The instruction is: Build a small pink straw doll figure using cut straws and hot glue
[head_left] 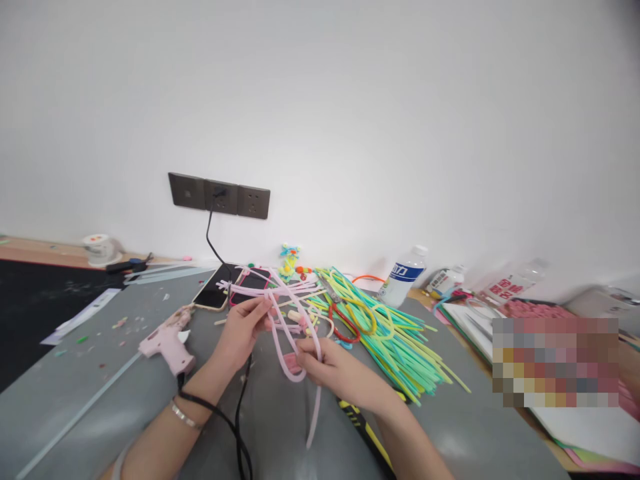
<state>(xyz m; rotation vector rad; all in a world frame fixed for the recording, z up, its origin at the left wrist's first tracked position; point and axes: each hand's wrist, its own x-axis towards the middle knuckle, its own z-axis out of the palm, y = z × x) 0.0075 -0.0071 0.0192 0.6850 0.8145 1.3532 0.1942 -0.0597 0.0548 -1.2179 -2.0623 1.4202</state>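
Observation:
A pale pink pipe cleaner (289, 333), bent into a long loop with a free end hanging down, is held between both hands over the grey mat. My left hand (245, 331) pinches it near the upper bend. Lower down and to the right, my right hand (333, 373) grips the strand between thumb and fingers. Behind them lie more pink pipe cleaners (240, 289) in a loose bunch. A pair of scissors (345, 327) with red and yellow handles rests on a heap of green and yellow pipe cleaners (400, 360).
A pink glue gun (170, 343) with a clear glue stick lies left, its black cord passing under my left arm. A phone (213, 287), a water bottle (403, 277) and a small colourful figure (290, 261) stand or lie near the wall. A yellow-black cutter (367, 433) lies near my right forearm.

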